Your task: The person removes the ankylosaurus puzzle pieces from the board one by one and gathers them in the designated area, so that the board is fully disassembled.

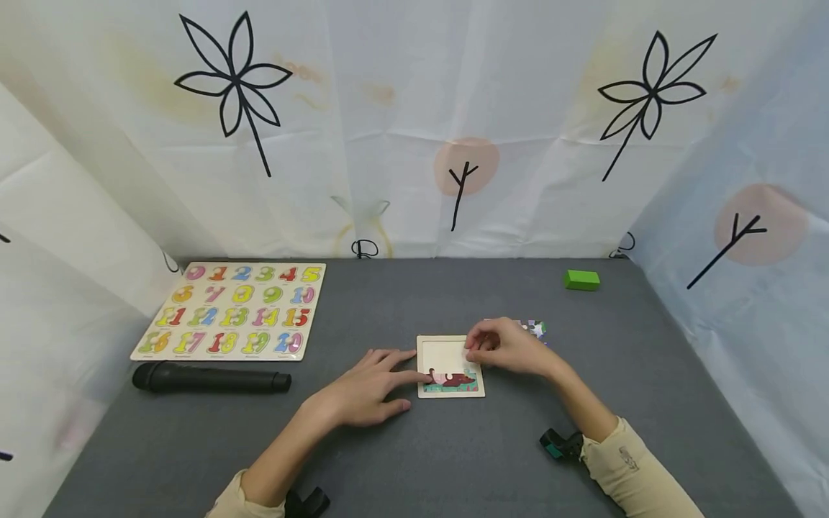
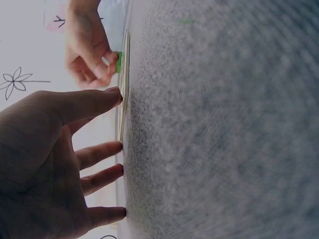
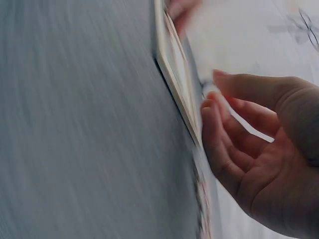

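Note:
A small square wooden jigsaw puzzle [image 1: 451,394] lies on the grey table. Picture pieces [image 1: 451,381] with a reddish-brown animal on teal fill its lower part; the upper part shows pale backing. My left hand [image 1: 369,388] is spread at the left side, its index fingertip touching the picture and another fingertip at the frame's left edge. Over the upper right corner, my right hand [image 1: 508,347] pinches a thin puzzle piece [image 3: 251,128], seen as a pale edge between thumb and fingers in the right wrist view. The piece's picture is hidden.
Loose colourful puzzle pieces [image 1: 536,329] lie partly hidden behind the right hand. A number board [image 1: 228,309] is at the back left, with a black microphone [image 1: 210,378] in front of it. A green block [image 1: 581,280] sits at the back right. Patterned cloth walls enclose the table.

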Available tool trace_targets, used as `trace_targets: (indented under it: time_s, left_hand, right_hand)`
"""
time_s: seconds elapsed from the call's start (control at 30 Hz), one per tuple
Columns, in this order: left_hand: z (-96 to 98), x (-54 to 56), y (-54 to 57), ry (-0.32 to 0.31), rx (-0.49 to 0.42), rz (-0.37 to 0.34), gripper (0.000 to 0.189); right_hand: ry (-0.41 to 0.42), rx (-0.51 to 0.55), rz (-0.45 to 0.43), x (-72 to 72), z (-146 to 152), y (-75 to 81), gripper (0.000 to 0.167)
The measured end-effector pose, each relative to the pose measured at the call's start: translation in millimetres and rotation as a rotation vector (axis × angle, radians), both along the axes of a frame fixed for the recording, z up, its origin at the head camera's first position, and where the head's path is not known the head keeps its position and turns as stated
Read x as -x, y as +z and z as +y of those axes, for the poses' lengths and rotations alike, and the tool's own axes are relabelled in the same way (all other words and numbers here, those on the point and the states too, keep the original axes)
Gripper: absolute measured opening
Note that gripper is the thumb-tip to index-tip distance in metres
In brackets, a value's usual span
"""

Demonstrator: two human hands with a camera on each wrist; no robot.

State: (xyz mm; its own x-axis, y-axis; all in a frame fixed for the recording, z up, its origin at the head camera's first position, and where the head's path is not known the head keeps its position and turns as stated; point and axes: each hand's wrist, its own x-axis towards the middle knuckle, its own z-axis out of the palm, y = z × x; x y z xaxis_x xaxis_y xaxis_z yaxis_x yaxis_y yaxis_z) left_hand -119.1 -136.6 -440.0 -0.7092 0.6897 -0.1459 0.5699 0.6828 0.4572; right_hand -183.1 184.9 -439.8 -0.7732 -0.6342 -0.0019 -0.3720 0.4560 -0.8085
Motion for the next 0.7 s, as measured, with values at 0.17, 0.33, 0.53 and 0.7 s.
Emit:
trace_targets:
  time_s: [0.17, 0.33, 0.53, 0.7]
  left_hand:
    - [4.2, -8.4, 7.6, -0.017, 0.044, 0.032, 0.052]
    - [8.2, -21.9, 14.2, -0.025, 0.110, 0.036, 0.055]
    - [16.9, -33.3, 16.4, 0.012, 0.175, 0.056, 0.062]
    - [26.3, -39.2, 16.2, 0.048, 0.224, 0.086, 0.065]
  right_hand:
    - [0.055, 0.023, -0.040, -8.4, -32.2, -3.2, 0.015]
    - [0.064, -0.041, -0.034, -11.2, -53.7, -6.9, 0.016]
    - [0.029, -0.100, 0.005, -12.9, -64.4, -9.1, 0.015]
    - [0.029, -0.113, 0.019, -15.4, -65.6, -8.7, 0.015]
